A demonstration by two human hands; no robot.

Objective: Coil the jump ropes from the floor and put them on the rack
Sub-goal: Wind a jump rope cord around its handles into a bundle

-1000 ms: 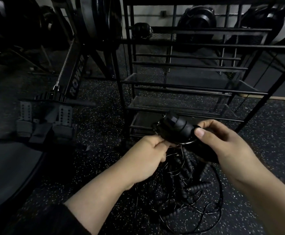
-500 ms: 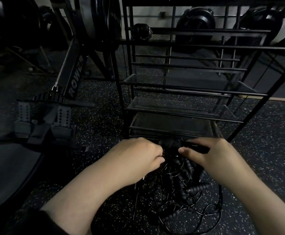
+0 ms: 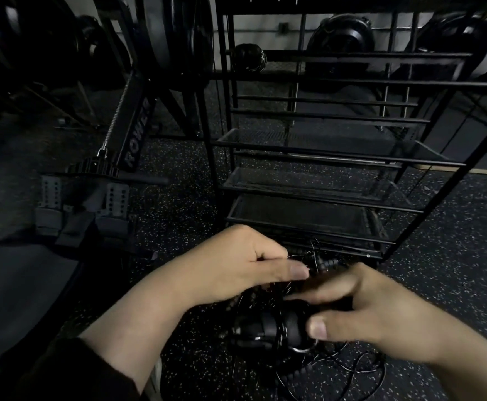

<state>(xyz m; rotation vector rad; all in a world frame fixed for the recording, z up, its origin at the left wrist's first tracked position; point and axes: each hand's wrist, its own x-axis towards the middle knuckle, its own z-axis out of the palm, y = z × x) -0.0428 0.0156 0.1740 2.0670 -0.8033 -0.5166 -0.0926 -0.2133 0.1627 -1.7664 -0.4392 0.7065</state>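
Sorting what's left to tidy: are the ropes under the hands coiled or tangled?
Mostly tangled: the ropes lie in loose crossing loops on the floor. The right hand grips a dark bundle, seemingly coiled.

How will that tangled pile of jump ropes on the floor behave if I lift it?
The jump ropes look like thin, loose cable, so they will probably flop and trail. The loops cross over each other, so they will likely snag. The handles in the right hand seem rigid.
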